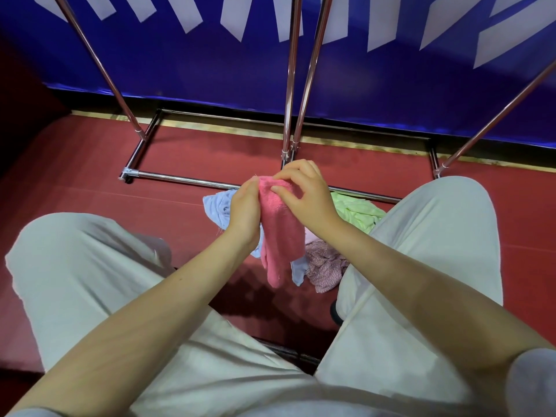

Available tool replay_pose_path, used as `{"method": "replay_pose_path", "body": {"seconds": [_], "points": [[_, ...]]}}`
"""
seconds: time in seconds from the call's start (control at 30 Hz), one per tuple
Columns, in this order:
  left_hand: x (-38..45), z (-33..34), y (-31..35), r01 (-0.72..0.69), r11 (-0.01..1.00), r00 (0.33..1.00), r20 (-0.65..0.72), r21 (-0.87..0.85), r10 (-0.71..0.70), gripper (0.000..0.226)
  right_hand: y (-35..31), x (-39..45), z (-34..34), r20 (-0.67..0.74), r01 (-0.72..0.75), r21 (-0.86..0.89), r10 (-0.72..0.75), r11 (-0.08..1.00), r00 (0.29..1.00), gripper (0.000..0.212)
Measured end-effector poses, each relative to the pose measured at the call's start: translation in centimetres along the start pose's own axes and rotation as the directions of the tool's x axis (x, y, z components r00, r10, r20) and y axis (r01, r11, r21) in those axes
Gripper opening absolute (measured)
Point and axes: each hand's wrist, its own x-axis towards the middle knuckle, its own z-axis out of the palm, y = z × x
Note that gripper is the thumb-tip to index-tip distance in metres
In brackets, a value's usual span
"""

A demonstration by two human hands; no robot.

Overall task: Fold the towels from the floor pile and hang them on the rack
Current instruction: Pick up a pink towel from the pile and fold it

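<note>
A pink towel (281, 233) hangs bunched between my knees, above the floor pile. My left hand (244, 210) grips its upper left edge. My right hand (304, 191) pinches the top of the same towel with curled fingers. Under them lie a light blue towel (215, 206), a green towel (358, 213) and a mauve patterned cloth (326, 267) on the red floor. The chrome rack (288, 85) stands just beyond the pile, its poles rising out of view; its hanging bars are not visible.
My legs in pale trousers (90, 281) flank the pile on both sides. The rack's base bar (186, 179) runs along the floor in front of the towels. A blue banner wall (210, 64) stands behind the rack.
</note>
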Motion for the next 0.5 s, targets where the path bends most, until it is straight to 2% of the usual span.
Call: {"method": "replay_pose_path", "body": {"seconds": [0.17,0.37,0.5], "points": [[-0.02,-0.11,0.06,0.033,0.999,0.999,0.019,0.016,-0.034,0.039,-0.60,-0.28,-0.10,-0.044,-0.018,0.098,0.022,0.995,0.999,0.007],[-0.34,0.14,-0.05,-0.037,0.992,0.996,0.088,0.119,0.026,0.036,-0.39,-0.14,-0.35,0.022,-0.176,0.189,0.176,0.966,0.984,0.006],[-0.38,-0.03,-0.20,0.081,0.997,0.989,0.127,0.007,-0.081,0.042,-0.08,0.01,-0.38,0.069,-0.219,0.179,0.210,0.959,0.975,0.008]]}}
